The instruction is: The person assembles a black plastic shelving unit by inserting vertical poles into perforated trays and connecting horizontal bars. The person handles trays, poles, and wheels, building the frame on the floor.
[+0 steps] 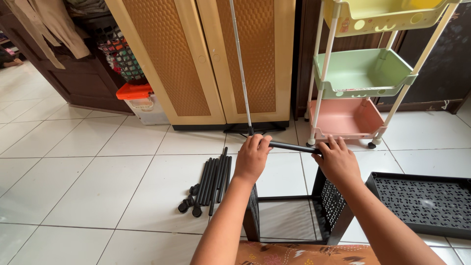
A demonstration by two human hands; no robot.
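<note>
While both hands clasp it, the black tube (pixel 294 146) lies near-horizontal above the black tray (pixel 333 201), long axis running 9 to 3 o'clock. Left hand (pixel 252 158) and right hand (pixel 337 159) each hold an end in a closed grip.

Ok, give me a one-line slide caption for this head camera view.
Both hands, left hand and right hand, grip a black tube over a black shelf frame, spare tubes on the tiled floor.

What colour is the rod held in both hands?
Black; the rod shows best in the head view.
</note>
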